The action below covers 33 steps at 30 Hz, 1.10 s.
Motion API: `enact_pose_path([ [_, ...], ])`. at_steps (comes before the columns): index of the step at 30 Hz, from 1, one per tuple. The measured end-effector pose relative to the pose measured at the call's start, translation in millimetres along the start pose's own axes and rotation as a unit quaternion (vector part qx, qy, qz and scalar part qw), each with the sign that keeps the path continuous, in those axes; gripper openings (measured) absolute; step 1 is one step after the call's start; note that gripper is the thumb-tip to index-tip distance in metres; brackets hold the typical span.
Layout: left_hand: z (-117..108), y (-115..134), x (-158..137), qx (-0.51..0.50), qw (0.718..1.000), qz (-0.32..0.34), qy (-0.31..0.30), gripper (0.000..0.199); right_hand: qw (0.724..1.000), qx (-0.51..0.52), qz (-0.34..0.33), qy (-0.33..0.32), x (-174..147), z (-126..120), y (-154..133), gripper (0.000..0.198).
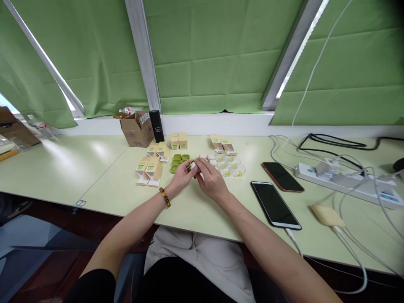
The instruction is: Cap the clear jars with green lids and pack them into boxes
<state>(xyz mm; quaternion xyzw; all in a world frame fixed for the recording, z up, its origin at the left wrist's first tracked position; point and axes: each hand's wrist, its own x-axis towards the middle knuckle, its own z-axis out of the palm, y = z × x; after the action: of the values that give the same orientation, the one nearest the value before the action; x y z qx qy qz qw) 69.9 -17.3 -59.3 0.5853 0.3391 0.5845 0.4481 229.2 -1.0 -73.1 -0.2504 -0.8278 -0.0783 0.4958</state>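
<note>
Both hands meet above the middle of the table. My left hand (182,176), a beaded bracelet on its wrist, is closed around a small green container (190,164). My right hand (211,180) pinches at a small white piece (194,167) in the container's opening; the fingers partly hide both. Several green containers (177,157) stand just left of the hands. More white pieces (211,158) lie behind my right hand, next to several clear plastic cups (233,165) with yellow spots inside.
Open cream cartons (153,169) stand left, closed ones (179,141) behind, and more open ones (222,144) at back right. A cardboard box (136,129) and black cylinder (156,126) are near the wall. Two phones (275,204), a power strip (347,183) and cables occupy the right.
</note>
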Motion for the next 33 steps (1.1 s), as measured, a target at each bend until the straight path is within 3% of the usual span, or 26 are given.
enact_pose_path([
  [19, 0.9, -1.7, -1.8, 0.022, 0.999, 0.011, 0.031, 0.059, 1.000, 0.000, -0.012, 0.026, -1.0, 3.7, 3.3, 0.049],
  [25, 1.2, -2.1, -1.1, -0.043, 0.999, -0.024, 0.008, 0.063, 0.996, 0.045, 0.073, 0.022, 0.9, 1.9, 0.1, 0.054],
  [29, 0.1, -3.3, -1.4, -0.101, 0.993, -0.061, -0.004, 0.070, 0.987, 0.071, 0.136, 0.043, 1.4, 3.7, 1.4, 0.039],
  [33, -0.4, -5.1, -1.4, -0.143, 0.985, -0.094, -0.026, 0.073, 0.978, 0.130, 0.155, 0.050, 2.7, 2.1, 0.2, 0.037],
])
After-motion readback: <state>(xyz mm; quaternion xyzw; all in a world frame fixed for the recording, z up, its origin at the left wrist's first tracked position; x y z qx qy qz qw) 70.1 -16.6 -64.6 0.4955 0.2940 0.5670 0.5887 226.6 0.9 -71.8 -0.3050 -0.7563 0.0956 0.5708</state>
